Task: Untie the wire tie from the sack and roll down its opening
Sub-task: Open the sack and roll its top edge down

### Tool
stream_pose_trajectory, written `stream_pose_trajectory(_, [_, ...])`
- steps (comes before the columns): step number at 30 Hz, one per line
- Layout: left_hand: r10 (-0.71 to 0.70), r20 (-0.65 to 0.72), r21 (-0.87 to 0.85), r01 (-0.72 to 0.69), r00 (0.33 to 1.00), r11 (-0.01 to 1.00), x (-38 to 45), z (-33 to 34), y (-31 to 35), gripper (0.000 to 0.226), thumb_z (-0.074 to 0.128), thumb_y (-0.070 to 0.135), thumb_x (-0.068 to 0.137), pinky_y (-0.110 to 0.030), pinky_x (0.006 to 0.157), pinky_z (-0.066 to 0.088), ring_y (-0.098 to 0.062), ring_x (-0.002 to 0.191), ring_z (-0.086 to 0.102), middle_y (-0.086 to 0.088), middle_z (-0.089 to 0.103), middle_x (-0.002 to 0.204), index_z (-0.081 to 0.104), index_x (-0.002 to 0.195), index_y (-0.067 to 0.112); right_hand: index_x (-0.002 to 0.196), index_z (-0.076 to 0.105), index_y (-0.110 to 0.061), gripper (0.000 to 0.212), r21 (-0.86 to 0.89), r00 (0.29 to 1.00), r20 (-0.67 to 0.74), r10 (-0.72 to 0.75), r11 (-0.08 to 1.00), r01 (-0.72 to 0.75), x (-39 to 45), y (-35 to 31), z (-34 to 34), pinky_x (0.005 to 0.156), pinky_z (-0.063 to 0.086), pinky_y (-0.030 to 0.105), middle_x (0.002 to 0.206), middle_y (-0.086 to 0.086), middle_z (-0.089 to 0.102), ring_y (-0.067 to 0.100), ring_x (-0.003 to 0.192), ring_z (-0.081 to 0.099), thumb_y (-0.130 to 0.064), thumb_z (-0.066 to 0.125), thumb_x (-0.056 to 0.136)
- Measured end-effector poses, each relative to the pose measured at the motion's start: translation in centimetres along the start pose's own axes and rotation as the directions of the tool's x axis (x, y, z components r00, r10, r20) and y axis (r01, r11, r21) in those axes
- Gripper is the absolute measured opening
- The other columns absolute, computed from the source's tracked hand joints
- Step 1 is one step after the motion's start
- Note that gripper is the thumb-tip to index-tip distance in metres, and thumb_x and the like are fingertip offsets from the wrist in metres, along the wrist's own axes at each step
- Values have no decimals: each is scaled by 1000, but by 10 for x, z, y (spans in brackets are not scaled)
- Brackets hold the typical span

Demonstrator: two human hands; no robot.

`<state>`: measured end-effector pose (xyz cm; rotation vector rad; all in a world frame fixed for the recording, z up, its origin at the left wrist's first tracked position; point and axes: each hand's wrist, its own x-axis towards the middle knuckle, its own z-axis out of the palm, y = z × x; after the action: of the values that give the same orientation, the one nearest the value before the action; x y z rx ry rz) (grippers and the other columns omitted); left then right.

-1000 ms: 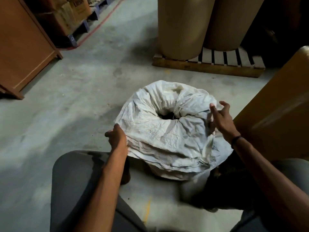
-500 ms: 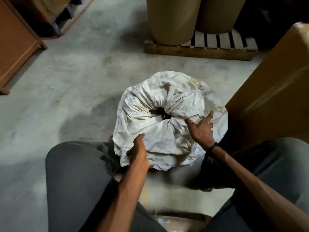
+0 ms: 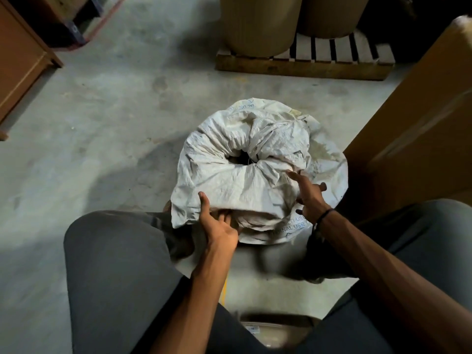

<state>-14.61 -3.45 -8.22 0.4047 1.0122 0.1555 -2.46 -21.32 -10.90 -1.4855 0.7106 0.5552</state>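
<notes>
A grey concrete floor [image 3: 107,139] of a storeroom runs out ahead, with big cardboard drums [image 3: 258,24] standing on a wooden pallet [image 3: 304,67] at the back, a brown cabinet [image 3: 23,65] at the left and a tall brown box [image 3: 413,134] close on the right. The white woven sack [image 3: 229,172] sits on the floor between the person's knees, near enough that both arms reach it without stretching. Its top is already turned down into a thick ring around a small dark opening [image 3: 238,158], so the rolling looks well along. No wire tie can be made out on it.

The left hand [image 3: 217,226] works at the near edge of the roll: the thumb lies on top of the cloth and the fingers are tucked under the fold, pinching it, likely to turn another layer outward. The right hand [image 3: 307,194] lies on the right flank of the ring with fingers spread and straight, grasping nothing, seemingly steadying the sack while the other side is worked. The loose cloth will probably spring back unless both sides are rolled evenly.
</notes>
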Motion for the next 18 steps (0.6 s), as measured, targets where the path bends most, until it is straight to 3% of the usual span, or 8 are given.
stream_pose_trajectory(2, [14,42,-18,-14,999,1000,4,5,3,50,62,68,88,-51,111,35,-22,122,56,-2,62,113,61,115,25,163,-15,-11,136,33,998,-52,-22,999,24,3,-5,2,119,35,57,157,15,43,34,140,48,-45,86,78])
stream_pose_trajectory(5, [31,74,-70,-25,997,997,3,11,4,57,64,67,88,-58,113,35,-21,107,57,-5,51,112,57,124,23,161,-18,-9,129,86,998,-42,-36,995,39,2,-12,5,111,45,53,126,15,54,30,118,58,-31,84,85])
stream_pose_trajectory(7, [24,76,-49,-21,997,999,0,11,3,71,62,69,88,-61,112,34,-24,131,48,-8,44,138,52,144,28,160,-20,-14,126,107,999,-38,-20,994,24,-2,-14,5,100,52,51,116,12,52,32,115,58,-20,82,87])
stream_pose_trajectory(8, [26,64,-28,-24,998,999,0,9,3,76,61,70,87,-63,112,33,-24,144,38,-8,39,148,48,151,31,161,-20,-16,123,114,999,-37,-25,993,29,-5,-15,5,85,56,46,103,8,51,29,99,60,-13,79,87])
stream_pose_trajectory(9, [22,53,-18,-21,998,1000,0,6,3,78,59,73,86,-65,112,32,-26,149,33,-7,39,151,46,153,33,161,-19,-17,118,115,998,-51,-36,993,41,-7,-16,4,70,54,41,90,5,49,25,80,58,-5,74,89])
stream_pose_trajectory(11, [17,72,-43,-14,997,999,3,-1,2,76,57,76,84,-73,112,27,-32,147,40,-10,51,138,49,146,33,161,-14,-18,106,93,994,-73,-84,992,90,-11,-17,3,65,51,41,78,8,50,22,59,52,8,61,92])
stream_pose_trajectory(15, [31,196,-106,-11,980,994,5,0,7,62,63,71,83,-81,108,24,-37,131,56,-17,58,136,52,123,25,162,-7,-23,103,36,969,-97,-226,972,230,-24,-23,1,68,53,42,89,15,60,22,62,57,10,59,91])
stream_pose_trajectory(18, [32,217,-61,-19,976,998,1,9,9,57,68,61,87,-74,112,29,-31,128,61,-14,65,134,50,124,22,163,-6,-22,104,28,946,-93,-310,949,314,-38,-25,0,77,58,49,127,38,61,34,83,66,11,62,91])
